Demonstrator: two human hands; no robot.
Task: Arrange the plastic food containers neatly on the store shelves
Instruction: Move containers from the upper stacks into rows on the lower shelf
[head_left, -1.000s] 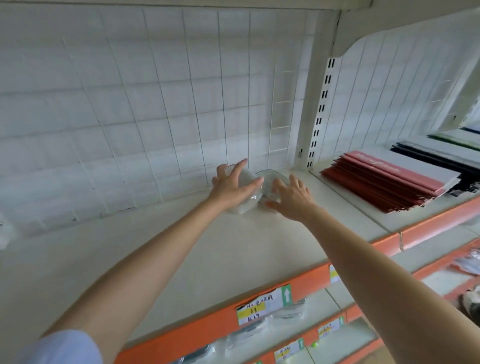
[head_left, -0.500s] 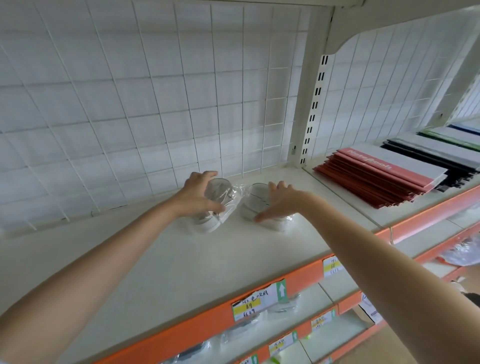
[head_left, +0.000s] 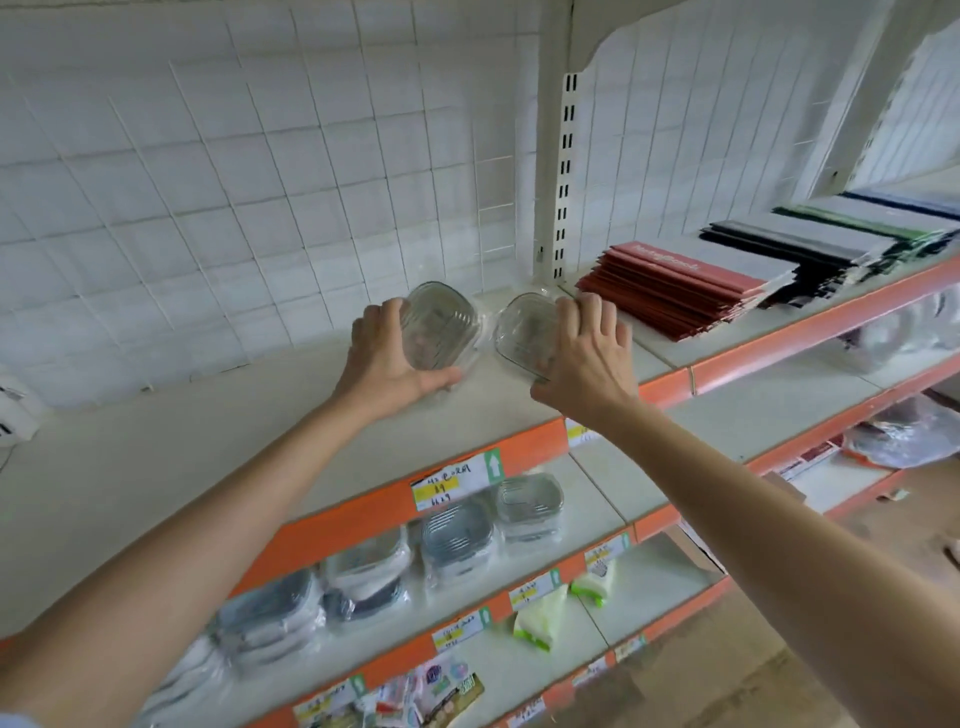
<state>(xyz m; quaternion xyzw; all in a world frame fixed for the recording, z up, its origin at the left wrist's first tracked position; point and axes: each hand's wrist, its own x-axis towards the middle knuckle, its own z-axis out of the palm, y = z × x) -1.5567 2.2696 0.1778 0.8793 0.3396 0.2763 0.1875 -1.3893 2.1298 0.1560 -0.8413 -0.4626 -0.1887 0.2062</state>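
Two clear plastic food containers in plastic wrap stand tilted on edge on the white upper shelf (head_left: 208, 467), side by side near the wire grid back. My left hand (head_left: 387, 364) grips the left container (head_left: 441, 327) from its left side, thumb underneath. My right hand (head_left: 584, 353) holds the right container (head_left: 522, 332), with its fingers curled over the top and right edge. The two containers nearly touch. More wrapped containers (head_left: 457, 535) lie in a row on the shelf below.
A stack of red notebooks (head_left: 675, 286) lies right of the shelf upright (head_left: 563, 171), with black and green stacks (head_left: 831, 234) beyond. Orange shelf edges carry price labels (head_left: 447, 483). Lower shelves hold small packaged goods (head_left: 535, 621). A white object (head_left: 15, 410) sits far left.
Both containers have been tipped up from lying on the shelf to standing on edge, and my hands shifted slightly right. The view now takes in the lower shelves.
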